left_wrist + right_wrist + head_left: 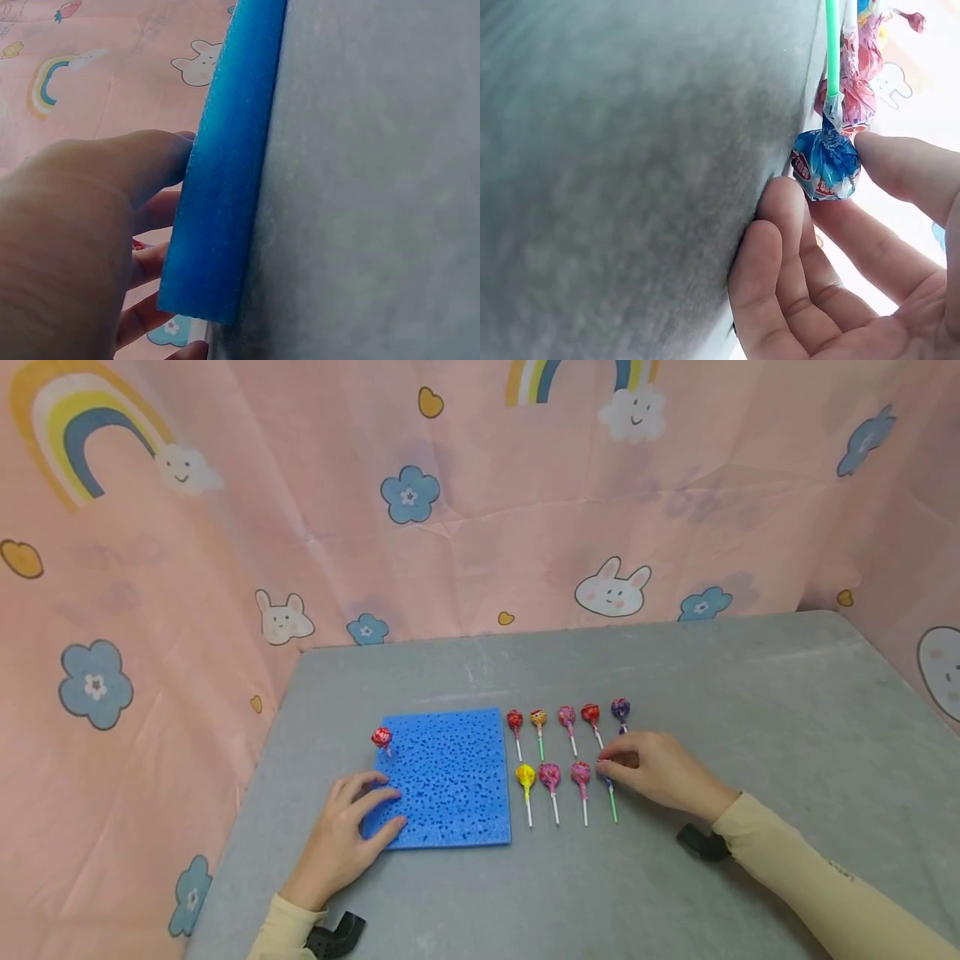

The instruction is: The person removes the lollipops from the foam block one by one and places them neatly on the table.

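Observation:
A blue foam board point(450, 785) with a pitted top lies flat on the table. Near its far left corner a red-wrapped lollipop point(382, 738) stands in it. My left hand point(341, 831) rests at the board's left edge with fingers spread; in the left wrist view the thumb touches the board's side point(217, 195). Farther right, my right hand point(667, 775) pinches a blue-wrapped lollipop point(826, 161) by its head between thumb and index finger. Its green stick point(613, 806) points toward me. The other right fingertips point(761, 244) are curled near the tabletop.
Right of the board, lollipops lie in two rows. The far row includes a red one point(514, 719) and a purple one point(620, 708); the near row includes yellow point(526, 775) and pink point(581, 772) ones. The grey table point(787, 718) meets a pink patterned cloth point(480, 552).

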A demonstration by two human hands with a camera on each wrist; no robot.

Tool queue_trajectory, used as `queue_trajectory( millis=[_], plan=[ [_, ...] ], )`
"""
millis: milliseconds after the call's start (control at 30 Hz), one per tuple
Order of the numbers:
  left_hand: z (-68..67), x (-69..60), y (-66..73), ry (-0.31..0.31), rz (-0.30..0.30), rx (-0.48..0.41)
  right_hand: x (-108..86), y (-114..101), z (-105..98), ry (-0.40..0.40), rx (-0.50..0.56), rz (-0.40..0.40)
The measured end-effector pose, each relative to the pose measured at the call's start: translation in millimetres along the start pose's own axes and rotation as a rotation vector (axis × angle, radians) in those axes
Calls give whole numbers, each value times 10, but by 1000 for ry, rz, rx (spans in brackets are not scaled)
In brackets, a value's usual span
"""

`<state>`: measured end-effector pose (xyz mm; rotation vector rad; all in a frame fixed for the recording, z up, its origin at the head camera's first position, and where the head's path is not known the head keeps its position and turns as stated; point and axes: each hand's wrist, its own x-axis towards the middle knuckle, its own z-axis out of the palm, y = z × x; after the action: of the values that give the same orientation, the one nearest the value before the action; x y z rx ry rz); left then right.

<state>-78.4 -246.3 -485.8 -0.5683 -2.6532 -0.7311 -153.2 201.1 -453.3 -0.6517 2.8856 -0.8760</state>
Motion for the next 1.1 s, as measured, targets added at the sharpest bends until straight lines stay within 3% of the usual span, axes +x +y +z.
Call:
queue_trajectory(
  millis=[567,933,1100],
  plan=[
    [-2,-1,-5,-1,-3,1,-6,-8,-38,25,27,-3],
    [-6,0,-1,-8,-11,7,163,-258,-541,301,47,-102],
    [-6,2,-1,-9,-6,11,201,-332,-606,324,15,-102]
  ],
)
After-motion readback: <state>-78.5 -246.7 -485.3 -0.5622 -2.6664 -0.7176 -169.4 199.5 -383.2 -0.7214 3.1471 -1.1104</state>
